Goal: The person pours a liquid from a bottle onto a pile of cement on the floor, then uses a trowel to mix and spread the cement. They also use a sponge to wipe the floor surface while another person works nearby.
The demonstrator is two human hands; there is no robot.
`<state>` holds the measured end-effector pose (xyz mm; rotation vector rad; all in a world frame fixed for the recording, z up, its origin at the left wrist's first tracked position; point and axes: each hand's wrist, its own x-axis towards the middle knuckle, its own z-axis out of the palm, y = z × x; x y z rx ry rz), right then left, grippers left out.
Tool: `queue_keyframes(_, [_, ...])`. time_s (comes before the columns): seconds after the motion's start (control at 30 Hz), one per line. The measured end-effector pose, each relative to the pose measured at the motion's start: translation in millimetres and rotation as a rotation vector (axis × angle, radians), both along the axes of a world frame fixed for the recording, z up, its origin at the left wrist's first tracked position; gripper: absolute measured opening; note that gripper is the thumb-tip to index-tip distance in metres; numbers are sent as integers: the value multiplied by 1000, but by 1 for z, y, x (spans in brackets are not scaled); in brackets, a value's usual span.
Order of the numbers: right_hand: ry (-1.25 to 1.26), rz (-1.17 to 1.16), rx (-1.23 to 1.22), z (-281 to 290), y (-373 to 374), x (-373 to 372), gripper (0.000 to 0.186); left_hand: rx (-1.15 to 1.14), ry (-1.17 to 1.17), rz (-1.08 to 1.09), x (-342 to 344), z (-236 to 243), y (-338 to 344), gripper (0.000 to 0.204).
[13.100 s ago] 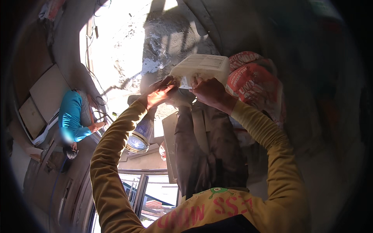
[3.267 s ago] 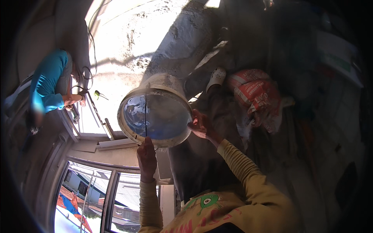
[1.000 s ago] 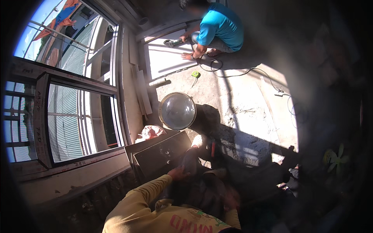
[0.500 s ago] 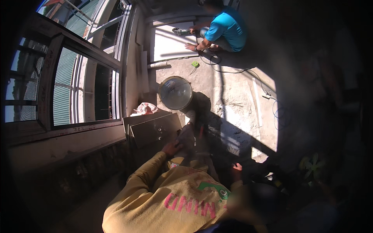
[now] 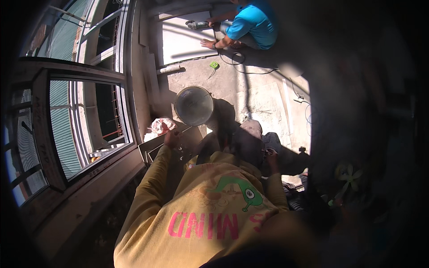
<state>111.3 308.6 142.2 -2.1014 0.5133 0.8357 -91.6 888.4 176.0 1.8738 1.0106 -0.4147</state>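
Note:
My left hand (image 5: 171,137) is raised near a crumpled pink-and-white bag (image 5: 160,127), above dark flat boards (image 5: 152,146); its fingers are too shadowed to read clearly. My right hand (image 5: 271,156) is low beside my bent right leg (image 5: 251,134), its grip unclear in the shade. Beyond my legs a round bucket (image 5: 193,106) with cloudy liquid stands upright on the concrete floor, apart from both hands.
A co-worker (image 5: 251,27) in turquoise squats holding a power tool (image 5: 196,25) at a white board (image 5: 178,44). A green tape measure (image 5: 213,65), cables (image 5: 263,71) and a pipe (image 5: 167,69) lie on the floor (image 5: 241,85). Window frames (image 5: 58,125) line the left.
The bucket I gripped earlier now stands on the floor, free of my hands. My view has turned toward the window. My left hand has moved forward toward the bag and my legs have shifted.

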Motion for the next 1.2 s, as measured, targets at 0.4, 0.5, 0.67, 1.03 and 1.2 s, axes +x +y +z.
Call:
queue_keyframes(0.4, [477, -292, 426, -55, 47, 185, 31, -80, 143, 580, 14, 20, -16, 40])
queue_keyframes(0.5, [-1, 816, -99, -79, 114, 298, 40, -72, 272, 714, 31, 10, -44, 41])
queue_keyframes(0.67, [140, 708, -124, -31, 231, 475, 38, -78, 401, 772, 129, 27, -75, 40])
queue_keyframes(1.03, [245, 875, -248, 10, 330, 618, 41, -172, 150, 976, 335, 60, -11, 50])
queue_keyframes(1.2, [202, 1198, -277, -17, 371, 608, 36, -163, 61, 1151, 319, 75, -5, 47])
